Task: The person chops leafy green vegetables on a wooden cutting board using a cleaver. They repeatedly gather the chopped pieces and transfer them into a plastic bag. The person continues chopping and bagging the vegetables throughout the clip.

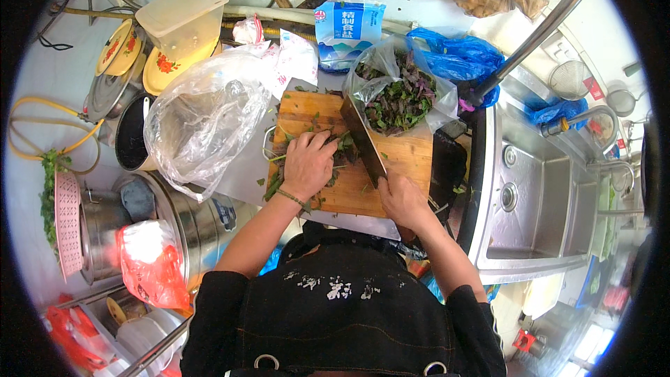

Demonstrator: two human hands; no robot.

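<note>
A wooden cutting board (335, 196) lies in front of me. On it is a pile of dark green-purple leafy greens (345, 153), some stems poking out to the left. My left hand (310, 159), with a beaded bracelet at the wrist, presses the greens down, fingers curled over them. My right hand (404, 200) grips a cleaver (365, 141), its dark blade slanting away to the upper left, just right of the pile. Beyond the blade, a clear plastic bag (445, 97) with cut leaves (400, 104) rests on the board's far right corner.
A crumpled clear plastic bag (209, 115) stands left of the board. Behind are a blue salt packet (348, 31) and a blue plastic bag (455, 55). To the right is a steel sink (528, 220); a pink basket (68, 220) and a red-and-white bag (152, 267) are at left.
</note>
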